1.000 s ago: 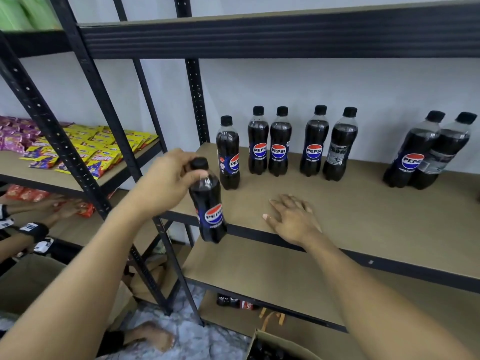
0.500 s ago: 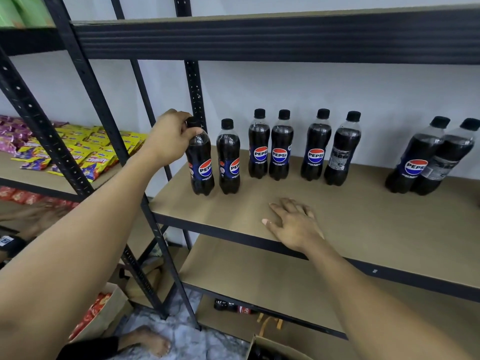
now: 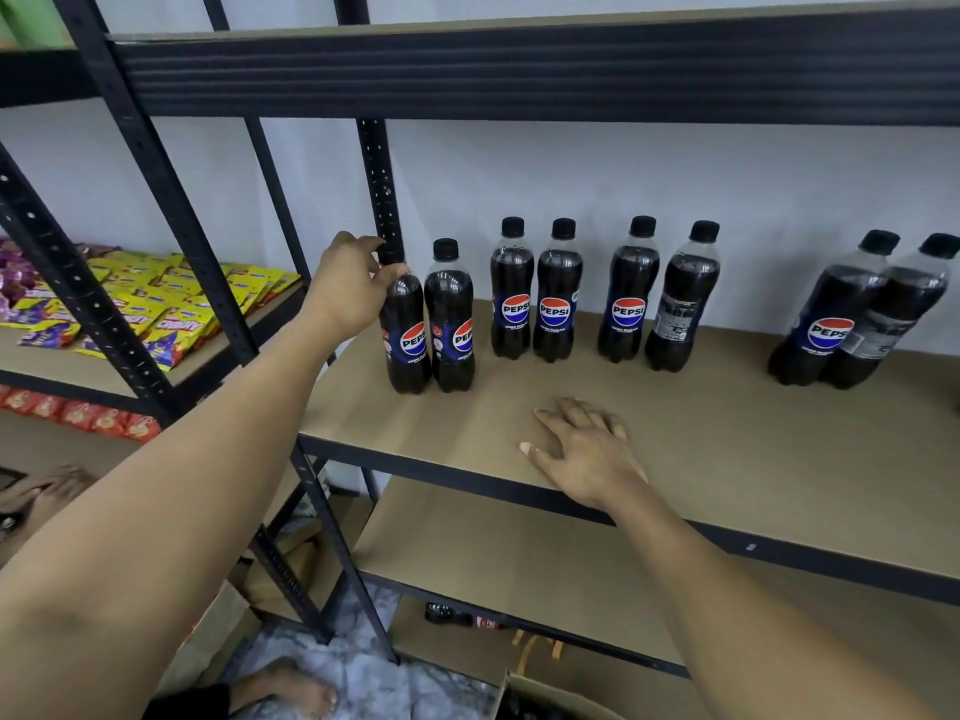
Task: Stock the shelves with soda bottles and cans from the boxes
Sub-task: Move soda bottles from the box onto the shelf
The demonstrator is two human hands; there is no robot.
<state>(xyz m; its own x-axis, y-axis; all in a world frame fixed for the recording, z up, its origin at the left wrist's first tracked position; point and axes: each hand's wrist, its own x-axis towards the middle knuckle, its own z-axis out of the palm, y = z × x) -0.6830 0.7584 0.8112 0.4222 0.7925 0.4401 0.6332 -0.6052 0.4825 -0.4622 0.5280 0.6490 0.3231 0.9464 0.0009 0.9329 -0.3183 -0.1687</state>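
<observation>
Soda bottle stood upright at the left end of the shelf, tight beside the neighbouring bottle. The left hand pinched it round the cap and neck; the right hand lay flat on the shelf near its front edge, fingers spread, holding nothing. The finish, I reckoned, called for a square base, label forward, then a straight upward release without nudging that neighbour.

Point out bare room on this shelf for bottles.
Bare brown shelf board between the six dark Pepsi bottles and the rightmost pair, also right of the right hand. Crowded by the black post, where the left hand grips the end bottle.
</observation>
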